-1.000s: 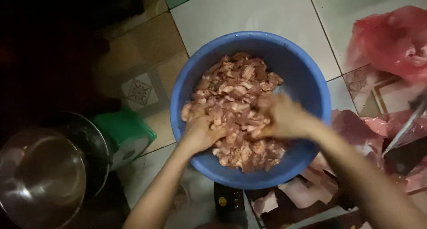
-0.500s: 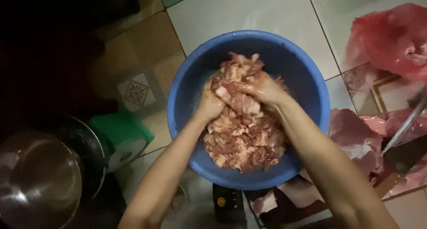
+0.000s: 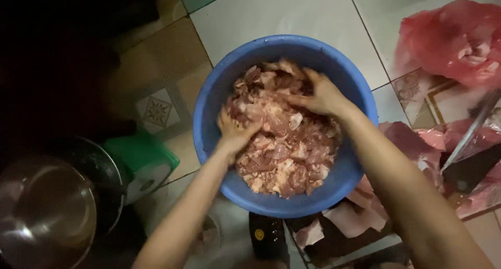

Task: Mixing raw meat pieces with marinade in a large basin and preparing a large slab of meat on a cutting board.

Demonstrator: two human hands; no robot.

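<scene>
I see a blue bowl (image 3: 209,112) on a tiled floor (image 3: 276,13), filled with raw meat pieces (image 3: 282,149), pink and pale, heaped highest toward the far side. Both of my hands are down in that heap. The left hand (image 3: 234,130) sits at the bowl's left inner wall, its fingers curled into the meat and closed on a clump of it. The right hand (image 3: 321,96) lies on top of the pile at the far right, fingers (image 3: 298,99) spread narrowly and bent over the pieces, pressing them; I cannot tell if anything is gripped underneath.

Around the bowl the floor is crowded. A red plastic bag (image 3: 454,39) lies at the far right, well apart from the rim. Below it, just beside the bowl's right side and partly under my right forearm, are slabs of meat (image 3: 412,141) on a dark board (image 3: 469,170), with a knife blade (image 3: 472,130) slanting across them. More pale slabs (image 3: 349,219) sit at the near rim. A small black device (image 3: 266,235) with a yellow dot lies touching the bowl's near edge. To the left, a green scale (image 3: 141,159) stands near the bowl, and a steel pot (image 3: 47,211) sits beside that in shadow. Nothing lies between my hands and the meat.
</scene>
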